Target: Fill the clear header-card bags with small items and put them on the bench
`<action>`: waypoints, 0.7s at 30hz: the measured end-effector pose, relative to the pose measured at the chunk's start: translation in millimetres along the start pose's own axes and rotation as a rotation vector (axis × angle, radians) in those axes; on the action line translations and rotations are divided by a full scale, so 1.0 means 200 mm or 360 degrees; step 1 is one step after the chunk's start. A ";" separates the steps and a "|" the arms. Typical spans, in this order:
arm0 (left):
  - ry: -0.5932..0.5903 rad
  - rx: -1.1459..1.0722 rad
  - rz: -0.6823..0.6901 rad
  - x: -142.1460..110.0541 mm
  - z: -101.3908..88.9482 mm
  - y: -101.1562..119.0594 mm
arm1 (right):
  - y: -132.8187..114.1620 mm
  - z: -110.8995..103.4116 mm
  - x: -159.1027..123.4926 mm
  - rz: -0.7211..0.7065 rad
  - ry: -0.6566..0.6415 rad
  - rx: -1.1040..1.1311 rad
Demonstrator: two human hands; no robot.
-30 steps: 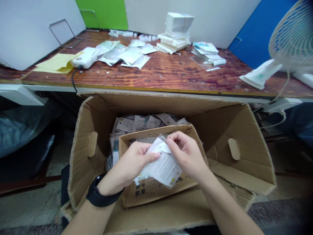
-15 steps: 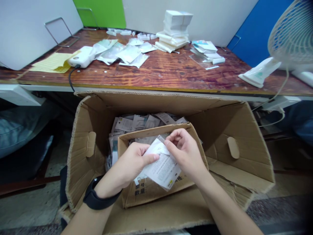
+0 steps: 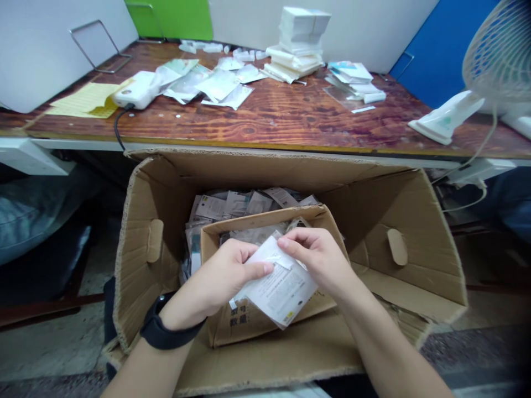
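Clamping a packet (image 3: 286,298) by its left side in the left hand (image 3: 230,273) over a box (image 3: 259,327) while pinching its far edge with the right hand (image 3: 317,257), nearer of the 2 there, and slanting its printed end down-right.

one left hand (image 3: 232,271), one right hand (image 3: 319,257), at least one held printed packet (image 3: 280,293), one black wristband (image 3: 168,330), one large cardboard box (image 3: 418,226), one small cardboard box (image 3: 223,330), many packets (image 3: 258,204) inside, too overlapped for exact count, one desk (image 3: 286,116), one fan (image 3: 500,61), three wire frames (image 3: 83,50)
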State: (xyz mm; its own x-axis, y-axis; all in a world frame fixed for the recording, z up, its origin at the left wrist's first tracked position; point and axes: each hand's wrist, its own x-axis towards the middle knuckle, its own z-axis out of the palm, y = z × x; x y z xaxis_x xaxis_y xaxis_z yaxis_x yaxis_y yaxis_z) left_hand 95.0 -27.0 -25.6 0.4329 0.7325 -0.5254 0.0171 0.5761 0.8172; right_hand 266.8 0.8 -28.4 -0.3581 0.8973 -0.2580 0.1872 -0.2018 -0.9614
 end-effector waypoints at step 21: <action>0.0140 -0.0034 0.0094 -0.02 -0.04 0.03 | 0.04 -0.01 0.00 -0.0057 0.0009 -0.0186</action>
State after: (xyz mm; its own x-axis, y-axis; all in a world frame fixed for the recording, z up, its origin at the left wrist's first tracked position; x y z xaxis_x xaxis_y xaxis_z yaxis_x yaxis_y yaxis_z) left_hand 86.0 -23.1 -21.7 0.3516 0.7938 -0.4963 -0.0256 0.5381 0.8425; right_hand 270.7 1.1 -35.5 -0.3615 0.9053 -0.2230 0.2801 -0.1227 -0.9521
